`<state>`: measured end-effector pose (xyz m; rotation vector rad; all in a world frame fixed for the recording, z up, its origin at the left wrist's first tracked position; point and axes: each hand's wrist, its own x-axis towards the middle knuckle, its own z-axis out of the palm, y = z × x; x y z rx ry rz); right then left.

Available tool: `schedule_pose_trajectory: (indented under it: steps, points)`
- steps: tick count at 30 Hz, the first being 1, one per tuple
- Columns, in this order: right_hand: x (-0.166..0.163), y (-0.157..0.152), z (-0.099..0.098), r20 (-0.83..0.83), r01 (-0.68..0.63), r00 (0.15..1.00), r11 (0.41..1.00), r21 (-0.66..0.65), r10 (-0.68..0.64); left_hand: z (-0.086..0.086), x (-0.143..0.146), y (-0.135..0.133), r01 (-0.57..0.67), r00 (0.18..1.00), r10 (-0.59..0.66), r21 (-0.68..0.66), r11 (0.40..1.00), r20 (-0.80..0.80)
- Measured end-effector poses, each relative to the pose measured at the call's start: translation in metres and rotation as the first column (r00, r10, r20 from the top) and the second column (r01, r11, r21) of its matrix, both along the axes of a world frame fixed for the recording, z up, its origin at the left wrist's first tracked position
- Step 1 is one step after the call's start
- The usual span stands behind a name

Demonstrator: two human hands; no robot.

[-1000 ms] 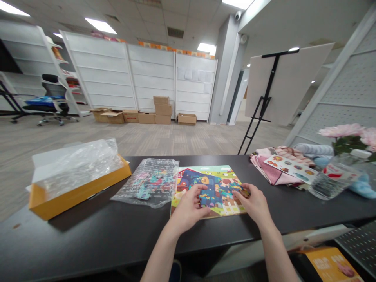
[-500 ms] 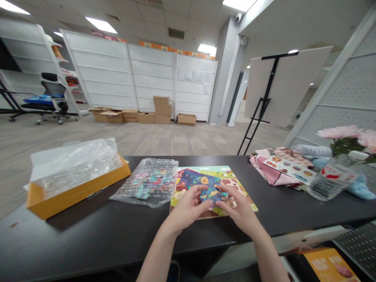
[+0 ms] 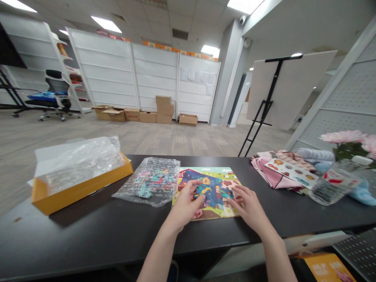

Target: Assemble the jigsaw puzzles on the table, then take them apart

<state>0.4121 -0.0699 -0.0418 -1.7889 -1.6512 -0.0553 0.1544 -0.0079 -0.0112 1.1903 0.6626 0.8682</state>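
Note:
Over a colourful farm-scene puzzle board (image 3: 235,170), a dark blue picture section (image 3: 216,184) of jigsaw lies on top. My left hand (image 3: 186,201) is at the board's left side, thumb and fingers curled round a small dark puzzle piece (image 3: 203,190) with yellow markings. My right hand (image 3: 249,203) is over the right side of the board, its thumb and fingertips drawn together. Whatever sits between them is too small to make out. Left of the board lies a clear plastic bag (image 3: 152,180) holding several loose puzzle pieces.
An orange box (image 3: 85,192) with clear wrapping stands at the left of the black table (image 3: 117,235). To the right are folded cloths (image 3: 264,172), a sticker sheet (image 3: 290,172), a tilted plastic bottle (image 3: 331,186) and pink flowers (image 3: 343,136). An orange package (image 3: 329,268) sits below the table edge.
My hands have moved apart, the right one going rightward off the middle of the board. More of the blue picture shows between them. The whole view has shifted slightly.

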Motion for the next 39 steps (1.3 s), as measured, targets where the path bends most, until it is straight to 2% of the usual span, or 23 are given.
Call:
schedule_pose_trajectory:
  steps: [5,11,14,18,24,28,31,34,36,39]
  points:
    - [0.010,0.000,-0.017,0.099,0.030,0.995,0.995,-0.098,-0.020,0.003,0.000,-0.001,-0.014,1.000,0.014,-0.005,1.000,-0.017]
    - [0.009,0.002,-0.015,0.111,0.068,0.992,0.993,-0.100,-0.056,0.003,0.001,-0.003,0.001,1.000,-0.001,0.026,1.000,-0.011]
    - [0.011,0.002,-0.012,0.007,0.013,1.000,0.996,-0.091,-0.012,0.002,0.000,-0.001,-0.025,0.999,0.026,0.053,0.998,-0.024]
    - [0.008,-0.001,-0.007,-0.259,-0.023,0.966,0.997,-0.077,0.002,-0.001,0.000,0.002,-0.062,0.997,0.067,0.096,0.993,-0.050]
    - [0.001,-0.004,-0.002,-0.557,-0.012,0.830,1.000,-0.013,0.003,-0.002,0.001,0.005,-0.061,0.996,0.066,0.093,0.994,-0.052]
    - [-0.008,-0.004,0.011,-0.719,0.040,0.694,0.997,0.073,0.025,-0.002,0.000,0.003,-0.061,0.995,0.067,0.083,0.995,-0.068]
    - [-0.027,-0.005,0.025,-0.770,0.001,0.630,0.992,0.124,0.096,-0.001,0.000,0.001,-0.009,0.996,0.015,0.066,0.998,-0.090]
    - [-0.053,-0.003,0.030,-0.792,-0.122,0.587,0.985,0.119,0.168,-0.001,0.001,-0.002,0.057,0.997,-0.054,0.069,0.996,-0.049]
    - [-0.068,0.000,0.029,-0.792,-0.186,0.580,0.977,0.099,0.191,-0.003,0.002,-0.003,0.082,0.997,-0.081,0.076,0.994,-0.020]
    - [-0.081,0.003,0.024,-0.764,-0.235,0.615,0.970,0.062,0.197,-0.006,0.004,-0.003,0.090,0.996,-0.088,0.082,0.993,-0.028]
